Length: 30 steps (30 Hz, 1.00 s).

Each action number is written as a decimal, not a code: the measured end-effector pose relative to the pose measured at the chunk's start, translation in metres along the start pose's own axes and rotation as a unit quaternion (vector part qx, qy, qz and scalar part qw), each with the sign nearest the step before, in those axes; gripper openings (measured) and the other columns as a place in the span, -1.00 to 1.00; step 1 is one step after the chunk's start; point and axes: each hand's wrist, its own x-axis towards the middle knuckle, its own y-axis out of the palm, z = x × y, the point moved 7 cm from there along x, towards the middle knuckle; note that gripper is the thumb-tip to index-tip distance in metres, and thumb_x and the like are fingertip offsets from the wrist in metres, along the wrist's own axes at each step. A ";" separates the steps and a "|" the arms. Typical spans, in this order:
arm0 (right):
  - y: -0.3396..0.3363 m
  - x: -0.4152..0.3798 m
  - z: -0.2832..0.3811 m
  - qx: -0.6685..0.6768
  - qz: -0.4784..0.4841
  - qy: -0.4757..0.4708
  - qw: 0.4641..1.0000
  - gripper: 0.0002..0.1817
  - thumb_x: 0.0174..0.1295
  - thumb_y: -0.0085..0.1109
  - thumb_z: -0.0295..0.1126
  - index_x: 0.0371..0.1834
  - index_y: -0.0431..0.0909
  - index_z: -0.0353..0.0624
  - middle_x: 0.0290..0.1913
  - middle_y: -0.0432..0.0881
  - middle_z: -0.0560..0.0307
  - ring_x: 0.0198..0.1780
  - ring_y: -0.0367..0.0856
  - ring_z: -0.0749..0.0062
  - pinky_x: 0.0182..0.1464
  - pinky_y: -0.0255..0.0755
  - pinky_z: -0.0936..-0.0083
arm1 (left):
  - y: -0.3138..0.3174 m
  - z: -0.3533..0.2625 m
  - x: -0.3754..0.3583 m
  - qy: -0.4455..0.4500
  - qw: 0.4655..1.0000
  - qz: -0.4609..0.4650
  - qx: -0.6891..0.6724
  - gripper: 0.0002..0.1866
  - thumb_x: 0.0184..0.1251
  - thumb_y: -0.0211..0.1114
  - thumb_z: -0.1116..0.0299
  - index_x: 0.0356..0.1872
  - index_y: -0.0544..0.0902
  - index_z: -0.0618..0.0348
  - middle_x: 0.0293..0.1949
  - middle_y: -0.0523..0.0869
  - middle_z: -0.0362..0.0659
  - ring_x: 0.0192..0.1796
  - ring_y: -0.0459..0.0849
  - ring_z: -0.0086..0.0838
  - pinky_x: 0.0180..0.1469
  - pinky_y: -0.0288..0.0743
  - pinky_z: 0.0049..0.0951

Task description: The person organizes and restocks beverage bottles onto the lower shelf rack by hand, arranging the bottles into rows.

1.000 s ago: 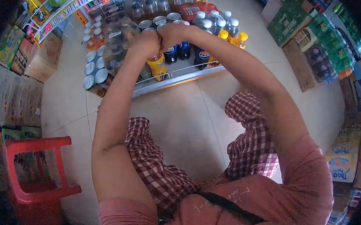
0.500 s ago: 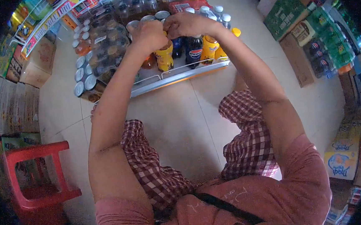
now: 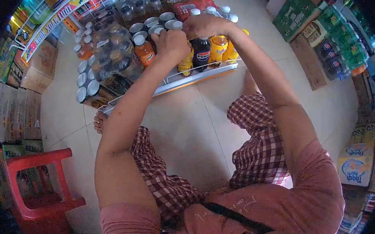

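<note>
My left hand reaches over the front of a low drinks shelf, its fingers curled about the top of a small yellow bottle. An orange drink bottle with a white cap stands just left of that hand. Close beside it, my right hand is bent downward over the bottles; its fingertips and whatever they hold are hidden. Below the right hand stand a dark Pepsi bottle and another yellow bottle.
A white wire rail edges the shelf front. Cans and dark wrapped bottles fill its left side. A red plastic stool stands at left. Cartons and packs of green bottles line the right.
My left hand has shifted right, and the yellow bottle beneath it has moved right, closer to the Pepsi bottle. The orange bottle now shows uncovered. My right hand has moved slightly right.
</note>
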 end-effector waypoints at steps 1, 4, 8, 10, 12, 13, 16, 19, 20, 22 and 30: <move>0.001 0.000 0.001 0.001 0.000 0.000 1.000 -0.63 -0.04 0.15 -0.20 -0.23 0.53 -0.22 -0.31 0.60 -0.04 -0.25 0.56 0.22 -0.19 0.40 0.39 | 0.000 0.001 0.001 -0.002 1.000 -0.002 -0.006 -0.57 -0.06 0.31 0.04 -0.28 0.63 0.19 -0.19 0.63 0.07 -0.07 0.57 -0.08 0.01 0.20 0.17; 0.006 0.002 0.001 -0.037 0.000 0.008 0.999 -0.65 -0.03 0.14 -0.22 -0.21 0.52 -0.21 -0.31 0.60 -0.02 -0.22 0.56 0.22 -0.17 0.41 0.40 | -0.006 0.003 0.000 0.006 0.998 0.059 -0.018 -0.55 -0.04 0.30 0.04 -0.23 0.62 0.20 -0.16 0.62 0.05 -0.05 0.57 -0.14 0.00 0.30 0.06; -0.005 0.005 0.004 -0.043 -0.076 0.034 0.996 -0.62 -0.06 0.13 -0.14 -0.20 0.56 -0.12 -0.24 0.60 -0.11 -0.13 0.57 0.04 -0.09 0.43 0.19 | -0.002 0.051 0.029 0.054 0.988 0.100 -0.104 -0.54 -0.07 0.32 0.15 -0.13 0.59 0.20 -0.14 0.62 0.03 -0.06 0.59 -0.21 -0.03 0.42 -0.23; -0.013 0.003 0.013 -0.053 -0.167 0.075 0.982 -0.72 0.02 0.14 -0.26 -0.18 0.54 -0.06 -0.24 0.62 0.02 -0.17 0.58 0.14 -0.09 0.44 0.35 | -0.033 0.072 0.023 0.033 0.998 0.037 -0.045 -0.58 -0.07 0.28 0.24 -0.11 0.58 0.14 -0.12 0.61 -0.01 -0.07 0.59 -0.18 -0.04 0.45 -0.28; -0.010 0.011 0.025 -0.047 -0.164 0.057 0.984 -0.72 0.01 0.14 -0.26 -0.18 0.55 -0.04 -0.25 0.62 0.03 -0.18 0.59 0.15 -0.10 0.44 0.35 | -0.045 0.094 0.015 -0.014 1.000 -0.013 -0.009 -0.64 -0.03 0.22 0.30 -0.12 0.58 0.10 -0.06 0.59 -0.03 -0.04 0.56 -0.09 -0.02 0.43 -0.16; -0.009 0.015 0.032 -0.045 -0.160 0.039 0.985 -0.72 0.00 0.15 -0.26 -0.18 0.55 -0.03 -0.26 0.62 0.05 -0.20 0.59 0.16 -0.10 0.45 0.35 | -0.042 0.092 0.011 -0.015 1.000 -0.014 -0.006 -0.64 -0.03 0.22 0.30 -0.12 0.58 0.10 -0.06 0.59 -0.03 -0.04 0.56 -0.09 -0.02 0.43 -0.16; 0.007 0.021 0.051 -0.067 -0.121 0.027 0.990 -0.72 0.00 0.14 -0.28 -0.18 0.55 0.01 -0.23 0.60 0.06 -0.14 0.56 0.16 -0.10 0.42 0.22 | -0.021 0.098 -0.003 -0.093 0.991 0.025 0.088 -0.64 -0.02 0.24 0.27 -0.15 0.59 0.16 -0.06 0.59 -0.04 0.11 0.43 -0.05 0.14 0.17 0.09; 0.024 0.026 0.058 -0.075 -0.094 0.031 0.992 -0.73 0.01 0.13 -0.27 -0.17 0.55 0.07 -0.21 0.58 0.07 -0.05 0.50 0.12 -0.07 0.33 0.04 | -0.018 0.096 -0.001 -0.068 0.995 0.046 0.050 -0.65 -0.06 0.27 0.26 -0.21 0.61 0.18 -0.11 0.61 -0.03 0.09 0.46 -0.10 0.14 0.08 0.15; 0.027 0.026 0.059 -0.097 -0.106 0.032 0.989 -0.72 0.01 0.15 -0.24 -0.16 0.55 0.09 -0.21 0.58 0.07 -0.04 0.48 0.11 -0.05 0.31 0.03 | -0.018 0.095 -0.003 -0.070 0.995 0.046 0.048 -0.65 -0.06 0.27 0.26 -0.21 0.61 0.18 -0.11 0.61 -0.03 0.09 0.46 -0.10 0.14 0.08 0.15; 0.028 0.027 0.058 -0.123 -0.116 0.031 0.985 -0.72 0.01 0.16 -0.22 -0.16 0.55 0.10 -0.21 0.58 0.07 -0.03 0.47 0.10 -0.03 0.28 0.02 | -0.031 0.084 -0.007 -0.034 0.996 -0.003 0.087 -0.68 -0.11 0.30 0.27 -0.27 0.63 0.18 -0.15 0.62 0.01 -0.06 0.55 -0.07 0.09 0.16 0.12; 0.025 0.020 0.046 -0.141 -0.092 0.057 0.984 -0.69 0.03 0.12 -0.15 -0.15 0.56 0.07 -0.13 0.57 0.02 0.00 0.45 0.03 -0.01 0.28 0.01 | -0.031 0.052 -0.013 0.006 1.000 0.009 0.027 -0.76 -0.05 0.23 0.31 -0.32 0.65 0.12 -0.19 0.63 0.00 -0.04 0.54 -0.12 0.05 0.14 0.14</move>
